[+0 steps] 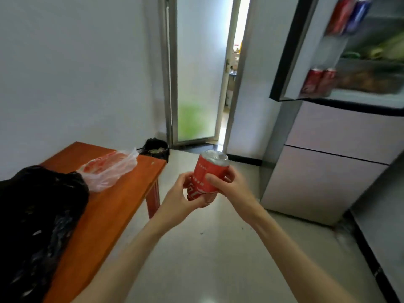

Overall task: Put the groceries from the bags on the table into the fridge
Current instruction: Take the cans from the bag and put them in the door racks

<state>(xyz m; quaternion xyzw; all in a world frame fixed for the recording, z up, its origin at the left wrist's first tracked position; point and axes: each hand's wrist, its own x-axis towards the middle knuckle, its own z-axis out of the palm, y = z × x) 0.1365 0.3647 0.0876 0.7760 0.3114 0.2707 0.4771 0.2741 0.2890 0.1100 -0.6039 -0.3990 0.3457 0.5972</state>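
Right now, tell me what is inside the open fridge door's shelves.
The open fridge door holds a red can and a blue can on top, two red cans lower. The shelf rails cover their bases; anything behind them is hidden.

Plain pale walls point(76, 62). Floor point(207, 248) was glossy light tile, with dark skirting point(371, 265) along the right wall. Orange-brown wooden table point(113, 204) stood against the left wall. Frosted-glass door point(194, 73) in a metal frame was ajar at the back, bright daylight in the gap. Black-lined waste bin point(156, 149) sat on the floor beside the door.
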